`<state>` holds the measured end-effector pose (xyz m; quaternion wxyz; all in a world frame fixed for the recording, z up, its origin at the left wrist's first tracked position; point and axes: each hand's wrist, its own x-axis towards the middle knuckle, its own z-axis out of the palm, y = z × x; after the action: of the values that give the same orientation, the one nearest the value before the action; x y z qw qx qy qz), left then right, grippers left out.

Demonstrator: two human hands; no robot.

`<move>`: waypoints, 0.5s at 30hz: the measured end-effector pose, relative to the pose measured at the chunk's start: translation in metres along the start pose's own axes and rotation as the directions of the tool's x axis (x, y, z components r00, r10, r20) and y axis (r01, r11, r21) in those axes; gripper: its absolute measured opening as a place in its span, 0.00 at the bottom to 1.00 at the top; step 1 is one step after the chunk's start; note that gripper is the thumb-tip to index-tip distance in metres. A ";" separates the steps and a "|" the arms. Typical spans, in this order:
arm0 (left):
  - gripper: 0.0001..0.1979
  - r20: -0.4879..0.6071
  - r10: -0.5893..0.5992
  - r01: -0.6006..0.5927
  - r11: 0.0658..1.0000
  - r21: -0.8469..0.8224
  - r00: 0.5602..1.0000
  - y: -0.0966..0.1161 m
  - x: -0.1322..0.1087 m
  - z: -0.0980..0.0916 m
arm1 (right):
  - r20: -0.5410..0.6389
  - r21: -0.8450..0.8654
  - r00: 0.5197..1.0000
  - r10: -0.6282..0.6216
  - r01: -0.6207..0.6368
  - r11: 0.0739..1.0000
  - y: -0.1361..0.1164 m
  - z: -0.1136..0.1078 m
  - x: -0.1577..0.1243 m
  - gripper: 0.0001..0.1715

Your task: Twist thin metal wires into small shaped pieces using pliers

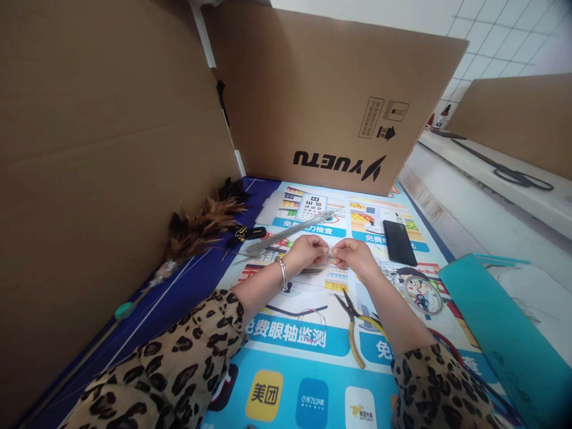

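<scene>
My left hand (311,252), with a silver bangle at the wrist, is closed in a pinch over the printed mat. Close beside it, my right hand (356,257) is pinched too, and the two sets of fingertips almost meet. Whatever lies between them is too small to make out. Behind my left hand a bundle of thin metal wires (295,232) lies slantwise. Long-nose pliers (353,330) with yellow handles lie open nearer to me, left of my right forearm. A thin loop of wire or thread (313,325) rests below my hands.
A black phone (400,243) and a clear round dish (422,295) lie to the right, near a teal board (500,339). Brown feathers (201,226) and a small black tool (250,233) are at left. Cardboard panels (330,89) stand behind and left. Scissors (521,177) lie on a ledge.
</scene>
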<state>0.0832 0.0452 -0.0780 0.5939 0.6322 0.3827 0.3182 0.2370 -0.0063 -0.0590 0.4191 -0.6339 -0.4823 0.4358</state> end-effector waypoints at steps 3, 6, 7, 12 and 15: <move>0.06 0.003 0.000 0.001 0.999 -0.042 1.000 0.001 -0.001 0.001 | -0.021 0.044 1.000 -0.009 0.010 0.999 0.001 0.003 -0.001 0.09; 0.06 -0.002 0.008 -0.008 0.997 -0.073 1.000 0.002 -0.002 0.003 | -0.037 0.091 0.999 -0.004 0.007 0.996 0.001 0.006 -0.002 0.09; 0.06 -0.005 0.009 -0.010 0.997 -0.083 1.000 0.002 -0.002 0.004 | -0.042 0.104 0.999 -0.001 0.006 0.995 0.001 0.007 -0.002 0.10; 0.04 -0.019 -0.005 0.003 0.994 -0.111 1.000 0.003 -0.003 0.006 | -0.068 0.147 0.998 -0.015 0.025 0.989 0.004 0.011 -0.003 0.10; 0.05 -0.024 -0.006 0.003 0.990 -0.140 1.000 0.002 -0.004 0.008 | -0.081 0.165 0.996 -0.027 0.040 0.985 0.006 0.012 -0.002 0.10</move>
<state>0.0881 0.0381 -0.0766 0.6326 0.5842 0.3683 0.3506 0.2263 -0.0081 -0.0675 0.4965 -0.6049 -0.4380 0.4424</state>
